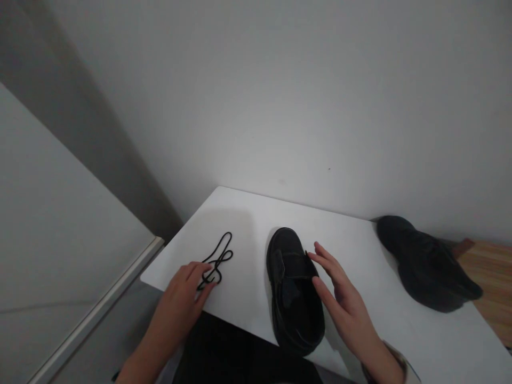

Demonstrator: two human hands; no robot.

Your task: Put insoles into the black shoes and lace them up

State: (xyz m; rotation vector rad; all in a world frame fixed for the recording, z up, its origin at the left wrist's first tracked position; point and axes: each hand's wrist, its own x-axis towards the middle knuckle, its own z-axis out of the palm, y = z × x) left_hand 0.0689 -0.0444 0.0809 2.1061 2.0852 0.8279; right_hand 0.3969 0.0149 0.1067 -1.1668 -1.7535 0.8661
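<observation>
A black shoelace point(218, 261) lies in loose loops on the white table point(250, 234). Over its near end is my left hand point(182, 296), thumb and index finger apart on either side of the cord; its fingertips seem to touch the lace. To the right, a black shoe point(286, 266) stands on its sole, toe toward the wall and opening facing up. My right hand point(346, 304) is at the shoe's right side with fingers spread, the fingertips against the upper and the edge of the opening.
Another black shoe point(426, 261) lies at the table's right end near the wall point(304, 106). Beyond it is a wooden surface point(490, 272). A white panel with a pale edge point(116, 293) stands at the left. My dark-clothed legs point(240, 352) are below the table's front edge.
</observation>
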